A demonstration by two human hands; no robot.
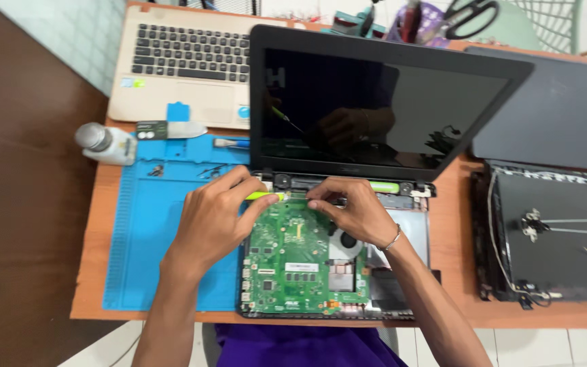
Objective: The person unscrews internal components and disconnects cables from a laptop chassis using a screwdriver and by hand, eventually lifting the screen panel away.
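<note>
An opened black laptop with its dark screen [375, 102] upright lies before me, its green motherboard [293, 261] exposed. My left hand [215, 217] holds a yellow-green handled screwdriver [266, 196], its tip at the board's top edge near the hinge. My right hand [354, 207] rests fingertips down on the same top edge of the board, beside the screwdriver tip. A thin bracelet circles my right wrist. What lies under my fingertips is hidden.
A blue work mat [147, 231] lies left on the wooden desk [456, 272]. A beige laptop [185, 64] sits behind it, with a white bottle [107, 144] and a metal pry tool [171, 129]. Right: a closed black laptop [558, 109] and a dismantled lid [558, 231].
</note>
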